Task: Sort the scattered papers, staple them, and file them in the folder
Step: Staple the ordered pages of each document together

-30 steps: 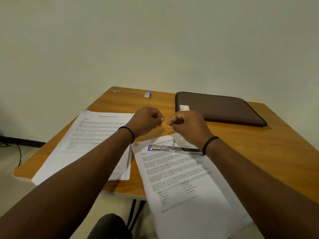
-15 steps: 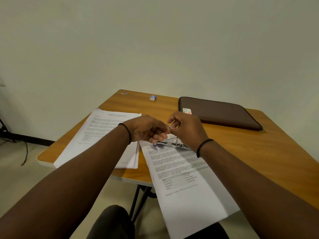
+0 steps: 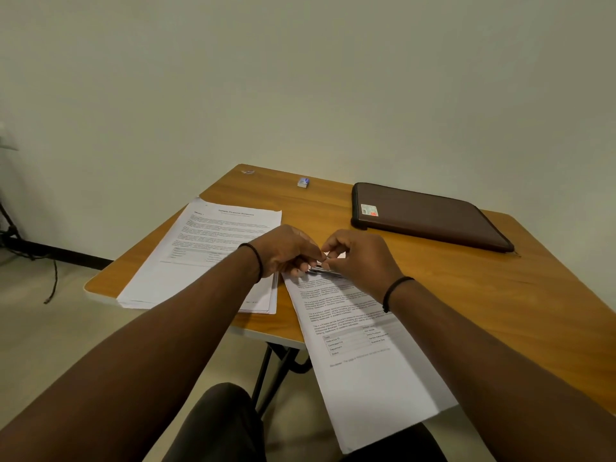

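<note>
Both hands meet at the stapler [image 3: 325,271] on the near stack's [image 3: 360,345] top edge — left hand [image 3: 288,251] and right hand [image 3: 361,258] pinch it with curled fingers. Sorting looks done into two stacks; stapling seems unfinished, and the folder [image 3: 430,216] lies closed — filing remains.

Wooden tabletop [image 3: 500,295] stood against plain pale wall [image 3: 300,78]. Small white-and-blue box [image 3: 303,182] lay near far edge. Dark cables [image 3: 20,248] trailed on floor [image 3: 50,345] at left.
</note>
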`<state>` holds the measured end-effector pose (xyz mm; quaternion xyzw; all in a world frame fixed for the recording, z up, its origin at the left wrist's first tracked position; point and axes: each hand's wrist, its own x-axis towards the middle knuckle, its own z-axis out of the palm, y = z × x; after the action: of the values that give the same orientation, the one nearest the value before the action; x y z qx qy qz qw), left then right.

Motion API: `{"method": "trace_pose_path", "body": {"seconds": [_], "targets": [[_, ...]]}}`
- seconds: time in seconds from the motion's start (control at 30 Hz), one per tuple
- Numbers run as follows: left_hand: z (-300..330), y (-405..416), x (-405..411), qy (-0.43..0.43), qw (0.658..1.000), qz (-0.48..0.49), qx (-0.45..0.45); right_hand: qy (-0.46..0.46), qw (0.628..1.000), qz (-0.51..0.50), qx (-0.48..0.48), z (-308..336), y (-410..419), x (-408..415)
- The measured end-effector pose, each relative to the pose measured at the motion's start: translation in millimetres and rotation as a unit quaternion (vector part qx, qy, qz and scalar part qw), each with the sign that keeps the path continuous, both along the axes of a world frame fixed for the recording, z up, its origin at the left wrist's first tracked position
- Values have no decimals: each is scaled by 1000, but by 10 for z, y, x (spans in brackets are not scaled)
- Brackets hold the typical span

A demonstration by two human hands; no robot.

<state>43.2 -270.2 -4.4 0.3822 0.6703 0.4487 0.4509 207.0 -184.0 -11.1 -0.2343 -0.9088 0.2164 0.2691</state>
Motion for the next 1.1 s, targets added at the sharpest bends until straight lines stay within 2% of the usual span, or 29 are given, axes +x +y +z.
{"method": "trace_pose_path", "body": {"seconds": [0.27,0.5,0.63,0.77,0.83,0.93,1.1], "targets": [[-76,-33,-55,18,998,18,58,-67,997,-42,16,120,-26,-79],[-145,-17,-63,52,996,30,73,-97,992,-75,29,141,-11,-48],[-164,-2,-87,151,983,43,92,-89,993,-73,21,144,55,-21],[-201,4,-115,332,940,7,79,-112,989,-80,47,105,120,-18],[-228,-1,-110,385,921,-17,64,-137,984,-88,74,81,129,-32],[-277,0,-91,430,900,-25,66,-178,973,-94,109,67,133,-45],[-315,-20,-89,429,899,-11,88,-206,968,-88,117,99,138,-53]]}}
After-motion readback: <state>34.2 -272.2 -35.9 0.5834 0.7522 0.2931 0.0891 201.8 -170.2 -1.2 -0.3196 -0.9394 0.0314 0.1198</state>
